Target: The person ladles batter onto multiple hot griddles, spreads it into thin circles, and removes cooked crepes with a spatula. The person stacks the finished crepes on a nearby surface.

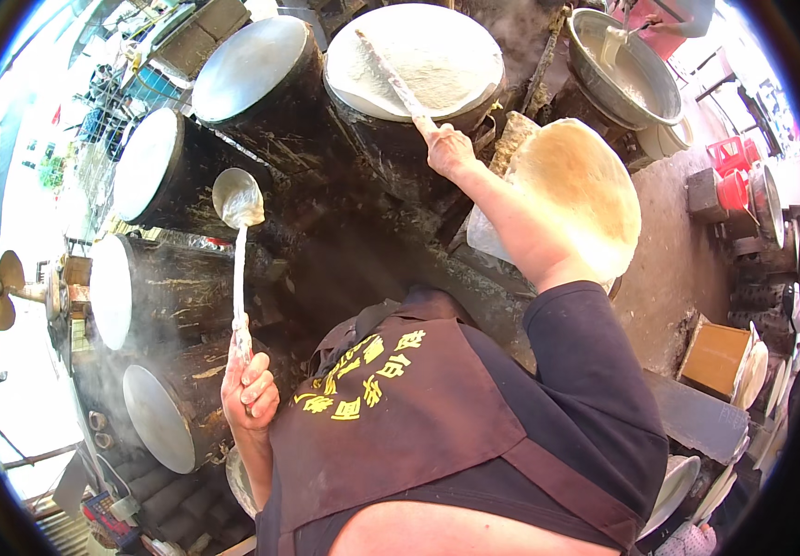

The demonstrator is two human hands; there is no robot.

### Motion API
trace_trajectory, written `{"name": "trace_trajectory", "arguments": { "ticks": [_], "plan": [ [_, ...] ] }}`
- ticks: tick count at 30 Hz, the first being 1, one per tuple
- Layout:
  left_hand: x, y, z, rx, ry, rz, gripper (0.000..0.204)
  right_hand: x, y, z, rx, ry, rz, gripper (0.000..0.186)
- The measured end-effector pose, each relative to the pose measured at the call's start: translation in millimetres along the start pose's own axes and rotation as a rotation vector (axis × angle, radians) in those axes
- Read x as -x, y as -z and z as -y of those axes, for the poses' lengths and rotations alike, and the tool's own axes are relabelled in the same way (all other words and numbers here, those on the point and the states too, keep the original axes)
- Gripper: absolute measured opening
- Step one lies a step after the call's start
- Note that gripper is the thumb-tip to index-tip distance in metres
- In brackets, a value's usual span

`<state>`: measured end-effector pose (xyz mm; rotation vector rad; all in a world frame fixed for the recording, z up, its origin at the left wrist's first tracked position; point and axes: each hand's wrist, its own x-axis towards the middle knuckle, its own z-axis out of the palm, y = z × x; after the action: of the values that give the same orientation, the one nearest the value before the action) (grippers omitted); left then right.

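One long-handled ladle (239, 198) points away from us near dark drums (279, 120), wrapped tight in our left hand (250, 391), while our right hand (451, 151) clenches a stick (389, 79) slanting forward-left over a white-topped drum (381, 139).

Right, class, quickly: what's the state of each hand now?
Left hand: closed around a long-handled, round-bowled whitish ladle.
Right hand: closed around a long, straight, white-smeared stick.

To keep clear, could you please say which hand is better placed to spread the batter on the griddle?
Probably the right hand: its stick extends over that batter, while the left hand holds a ladle farther away.
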<state>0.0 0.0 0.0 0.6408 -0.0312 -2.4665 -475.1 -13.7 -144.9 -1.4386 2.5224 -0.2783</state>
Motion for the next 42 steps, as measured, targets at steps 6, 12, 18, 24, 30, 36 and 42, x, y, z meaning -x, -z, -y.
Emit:
{"name": "trace_trajectory", "arguments": {
  "ticks": [6,12,18,24,30,36,42],
  "plan": [
    [-17,-8,-21,-0.060,-0.042,0.068,0.037,-2,-4,13,0.071,0.165,-0.093,0.061],
    [-7,-8,-16,-0.012,-0.060,0.038,0.036,61,-3,-15,-0.114,0.260,-0.035,0.063],
    [-13,-15,-4,-0.006,-0.116,0.005,0.035,-12,7,-46,-0.332,0.118,-0.335,0.062],
    [-11,-11,1,0.005,-0.104,-0.002,0.037,-59,12,7,-0.100,0.059,-0.071,0.064],
    [-1,10,-4,-0.007,-0.084,0.075,0.038,-33,-6,3,0.020,0.215,-0.106,0.061],
    [22,4,-4,0.036,-0.168,0.075,0.039,34,-17,-26,-0.112,0.309,-0.126,0.064],
    [68,22,-10,0.058,-0.316,0.122,0.039,33,-12,-42,-0.495,0.044,-0.555,0.062]
  ]
}}
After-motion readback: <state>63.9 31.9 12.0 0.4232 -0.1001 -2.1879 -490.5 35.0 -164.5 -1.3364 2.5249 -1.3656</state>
